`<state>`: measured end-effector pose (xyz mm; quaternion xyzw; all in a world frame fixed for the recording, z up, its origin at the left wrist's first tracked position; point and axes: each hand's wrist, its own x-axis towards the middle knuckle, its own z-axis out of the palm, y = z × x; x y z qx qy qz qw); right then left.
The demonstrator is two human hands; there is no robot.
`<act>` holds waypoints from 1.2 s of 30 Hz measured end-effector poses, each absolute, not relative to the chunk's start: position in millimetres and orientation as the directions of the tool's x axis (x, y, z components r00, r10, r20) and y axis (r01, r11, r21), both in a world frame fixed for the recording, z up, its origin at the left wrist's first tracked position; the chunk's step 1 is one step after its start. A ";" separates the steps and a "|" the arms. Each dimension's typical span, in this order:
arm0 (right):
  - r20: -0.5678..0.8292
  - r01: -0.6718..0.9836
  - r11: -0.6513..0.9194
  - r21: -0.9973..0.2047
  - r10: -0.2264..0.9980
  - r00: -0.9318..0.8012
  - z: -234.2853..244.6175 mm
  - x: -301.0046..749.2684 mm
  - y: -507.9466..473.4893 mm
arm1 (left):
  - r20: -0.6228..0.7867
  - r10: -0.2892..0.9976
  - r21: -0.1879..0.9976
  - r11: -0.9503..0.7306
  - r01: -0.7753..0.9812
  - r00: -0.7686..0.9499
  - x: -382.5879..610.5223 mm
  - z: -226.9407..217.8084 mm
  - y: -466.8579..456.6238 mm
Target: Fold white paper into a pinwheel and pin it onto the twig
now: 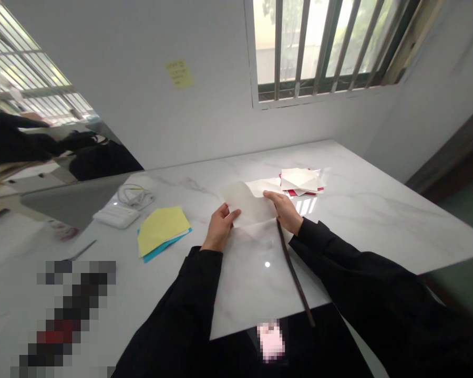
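Note:
A white sheet of paper (pixel 249 206) is held over the white marble table (pixel 362 210), partly folded, with its far flap lifted. My left hand (pixel 219 227) pinches its left edge with thumb and fingers closed. Its right edge is gripped the same way by my right hand (pixel 284 210). Both arms wear black sleeves. A thin dark strap (pixel 294 273) runs from under my right wrist toward the near table edge.
Yellow and teal paper sheets (pixel 161 231) lie to the left. A pile of white and red folded papers (pixel 301 181) sits behind my right hand. A white flat device (pixel 116 215) and coiled white cable (pixel 136 195) lie at the left. Another person's dark sleeves (pixel 35 142) show far left.

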<state>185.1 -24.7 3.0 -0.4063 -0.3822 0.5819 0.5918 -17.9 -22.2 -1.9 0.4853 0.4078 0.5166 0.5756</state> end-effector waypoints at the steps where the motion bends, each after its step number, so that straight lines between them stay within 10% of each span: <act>1: 0.012 -0.342 0.015 -0.940 1.000 0.011 3.1 186.1 -24.8 | 0.036 0.992 0.982 -0.014 -0.187 0.118 -18.2 -1.4 -22.7; 11: 0.009 -0.327 -0.001 -0.945 1.000 -0.030 -8.4 190.4 -17.6 | -0.137 0.971 0.832 0.220 -0.509 0.195 -25.1 16.5 -26.1; 36: 0.082 -0.186 0.027 -0.982 0.953 -0.293 -1.5 184.7 -24.4 | -0.017 0.991 0.974 0.046 -0.222 0.133 -13.5 -1.7 -31.1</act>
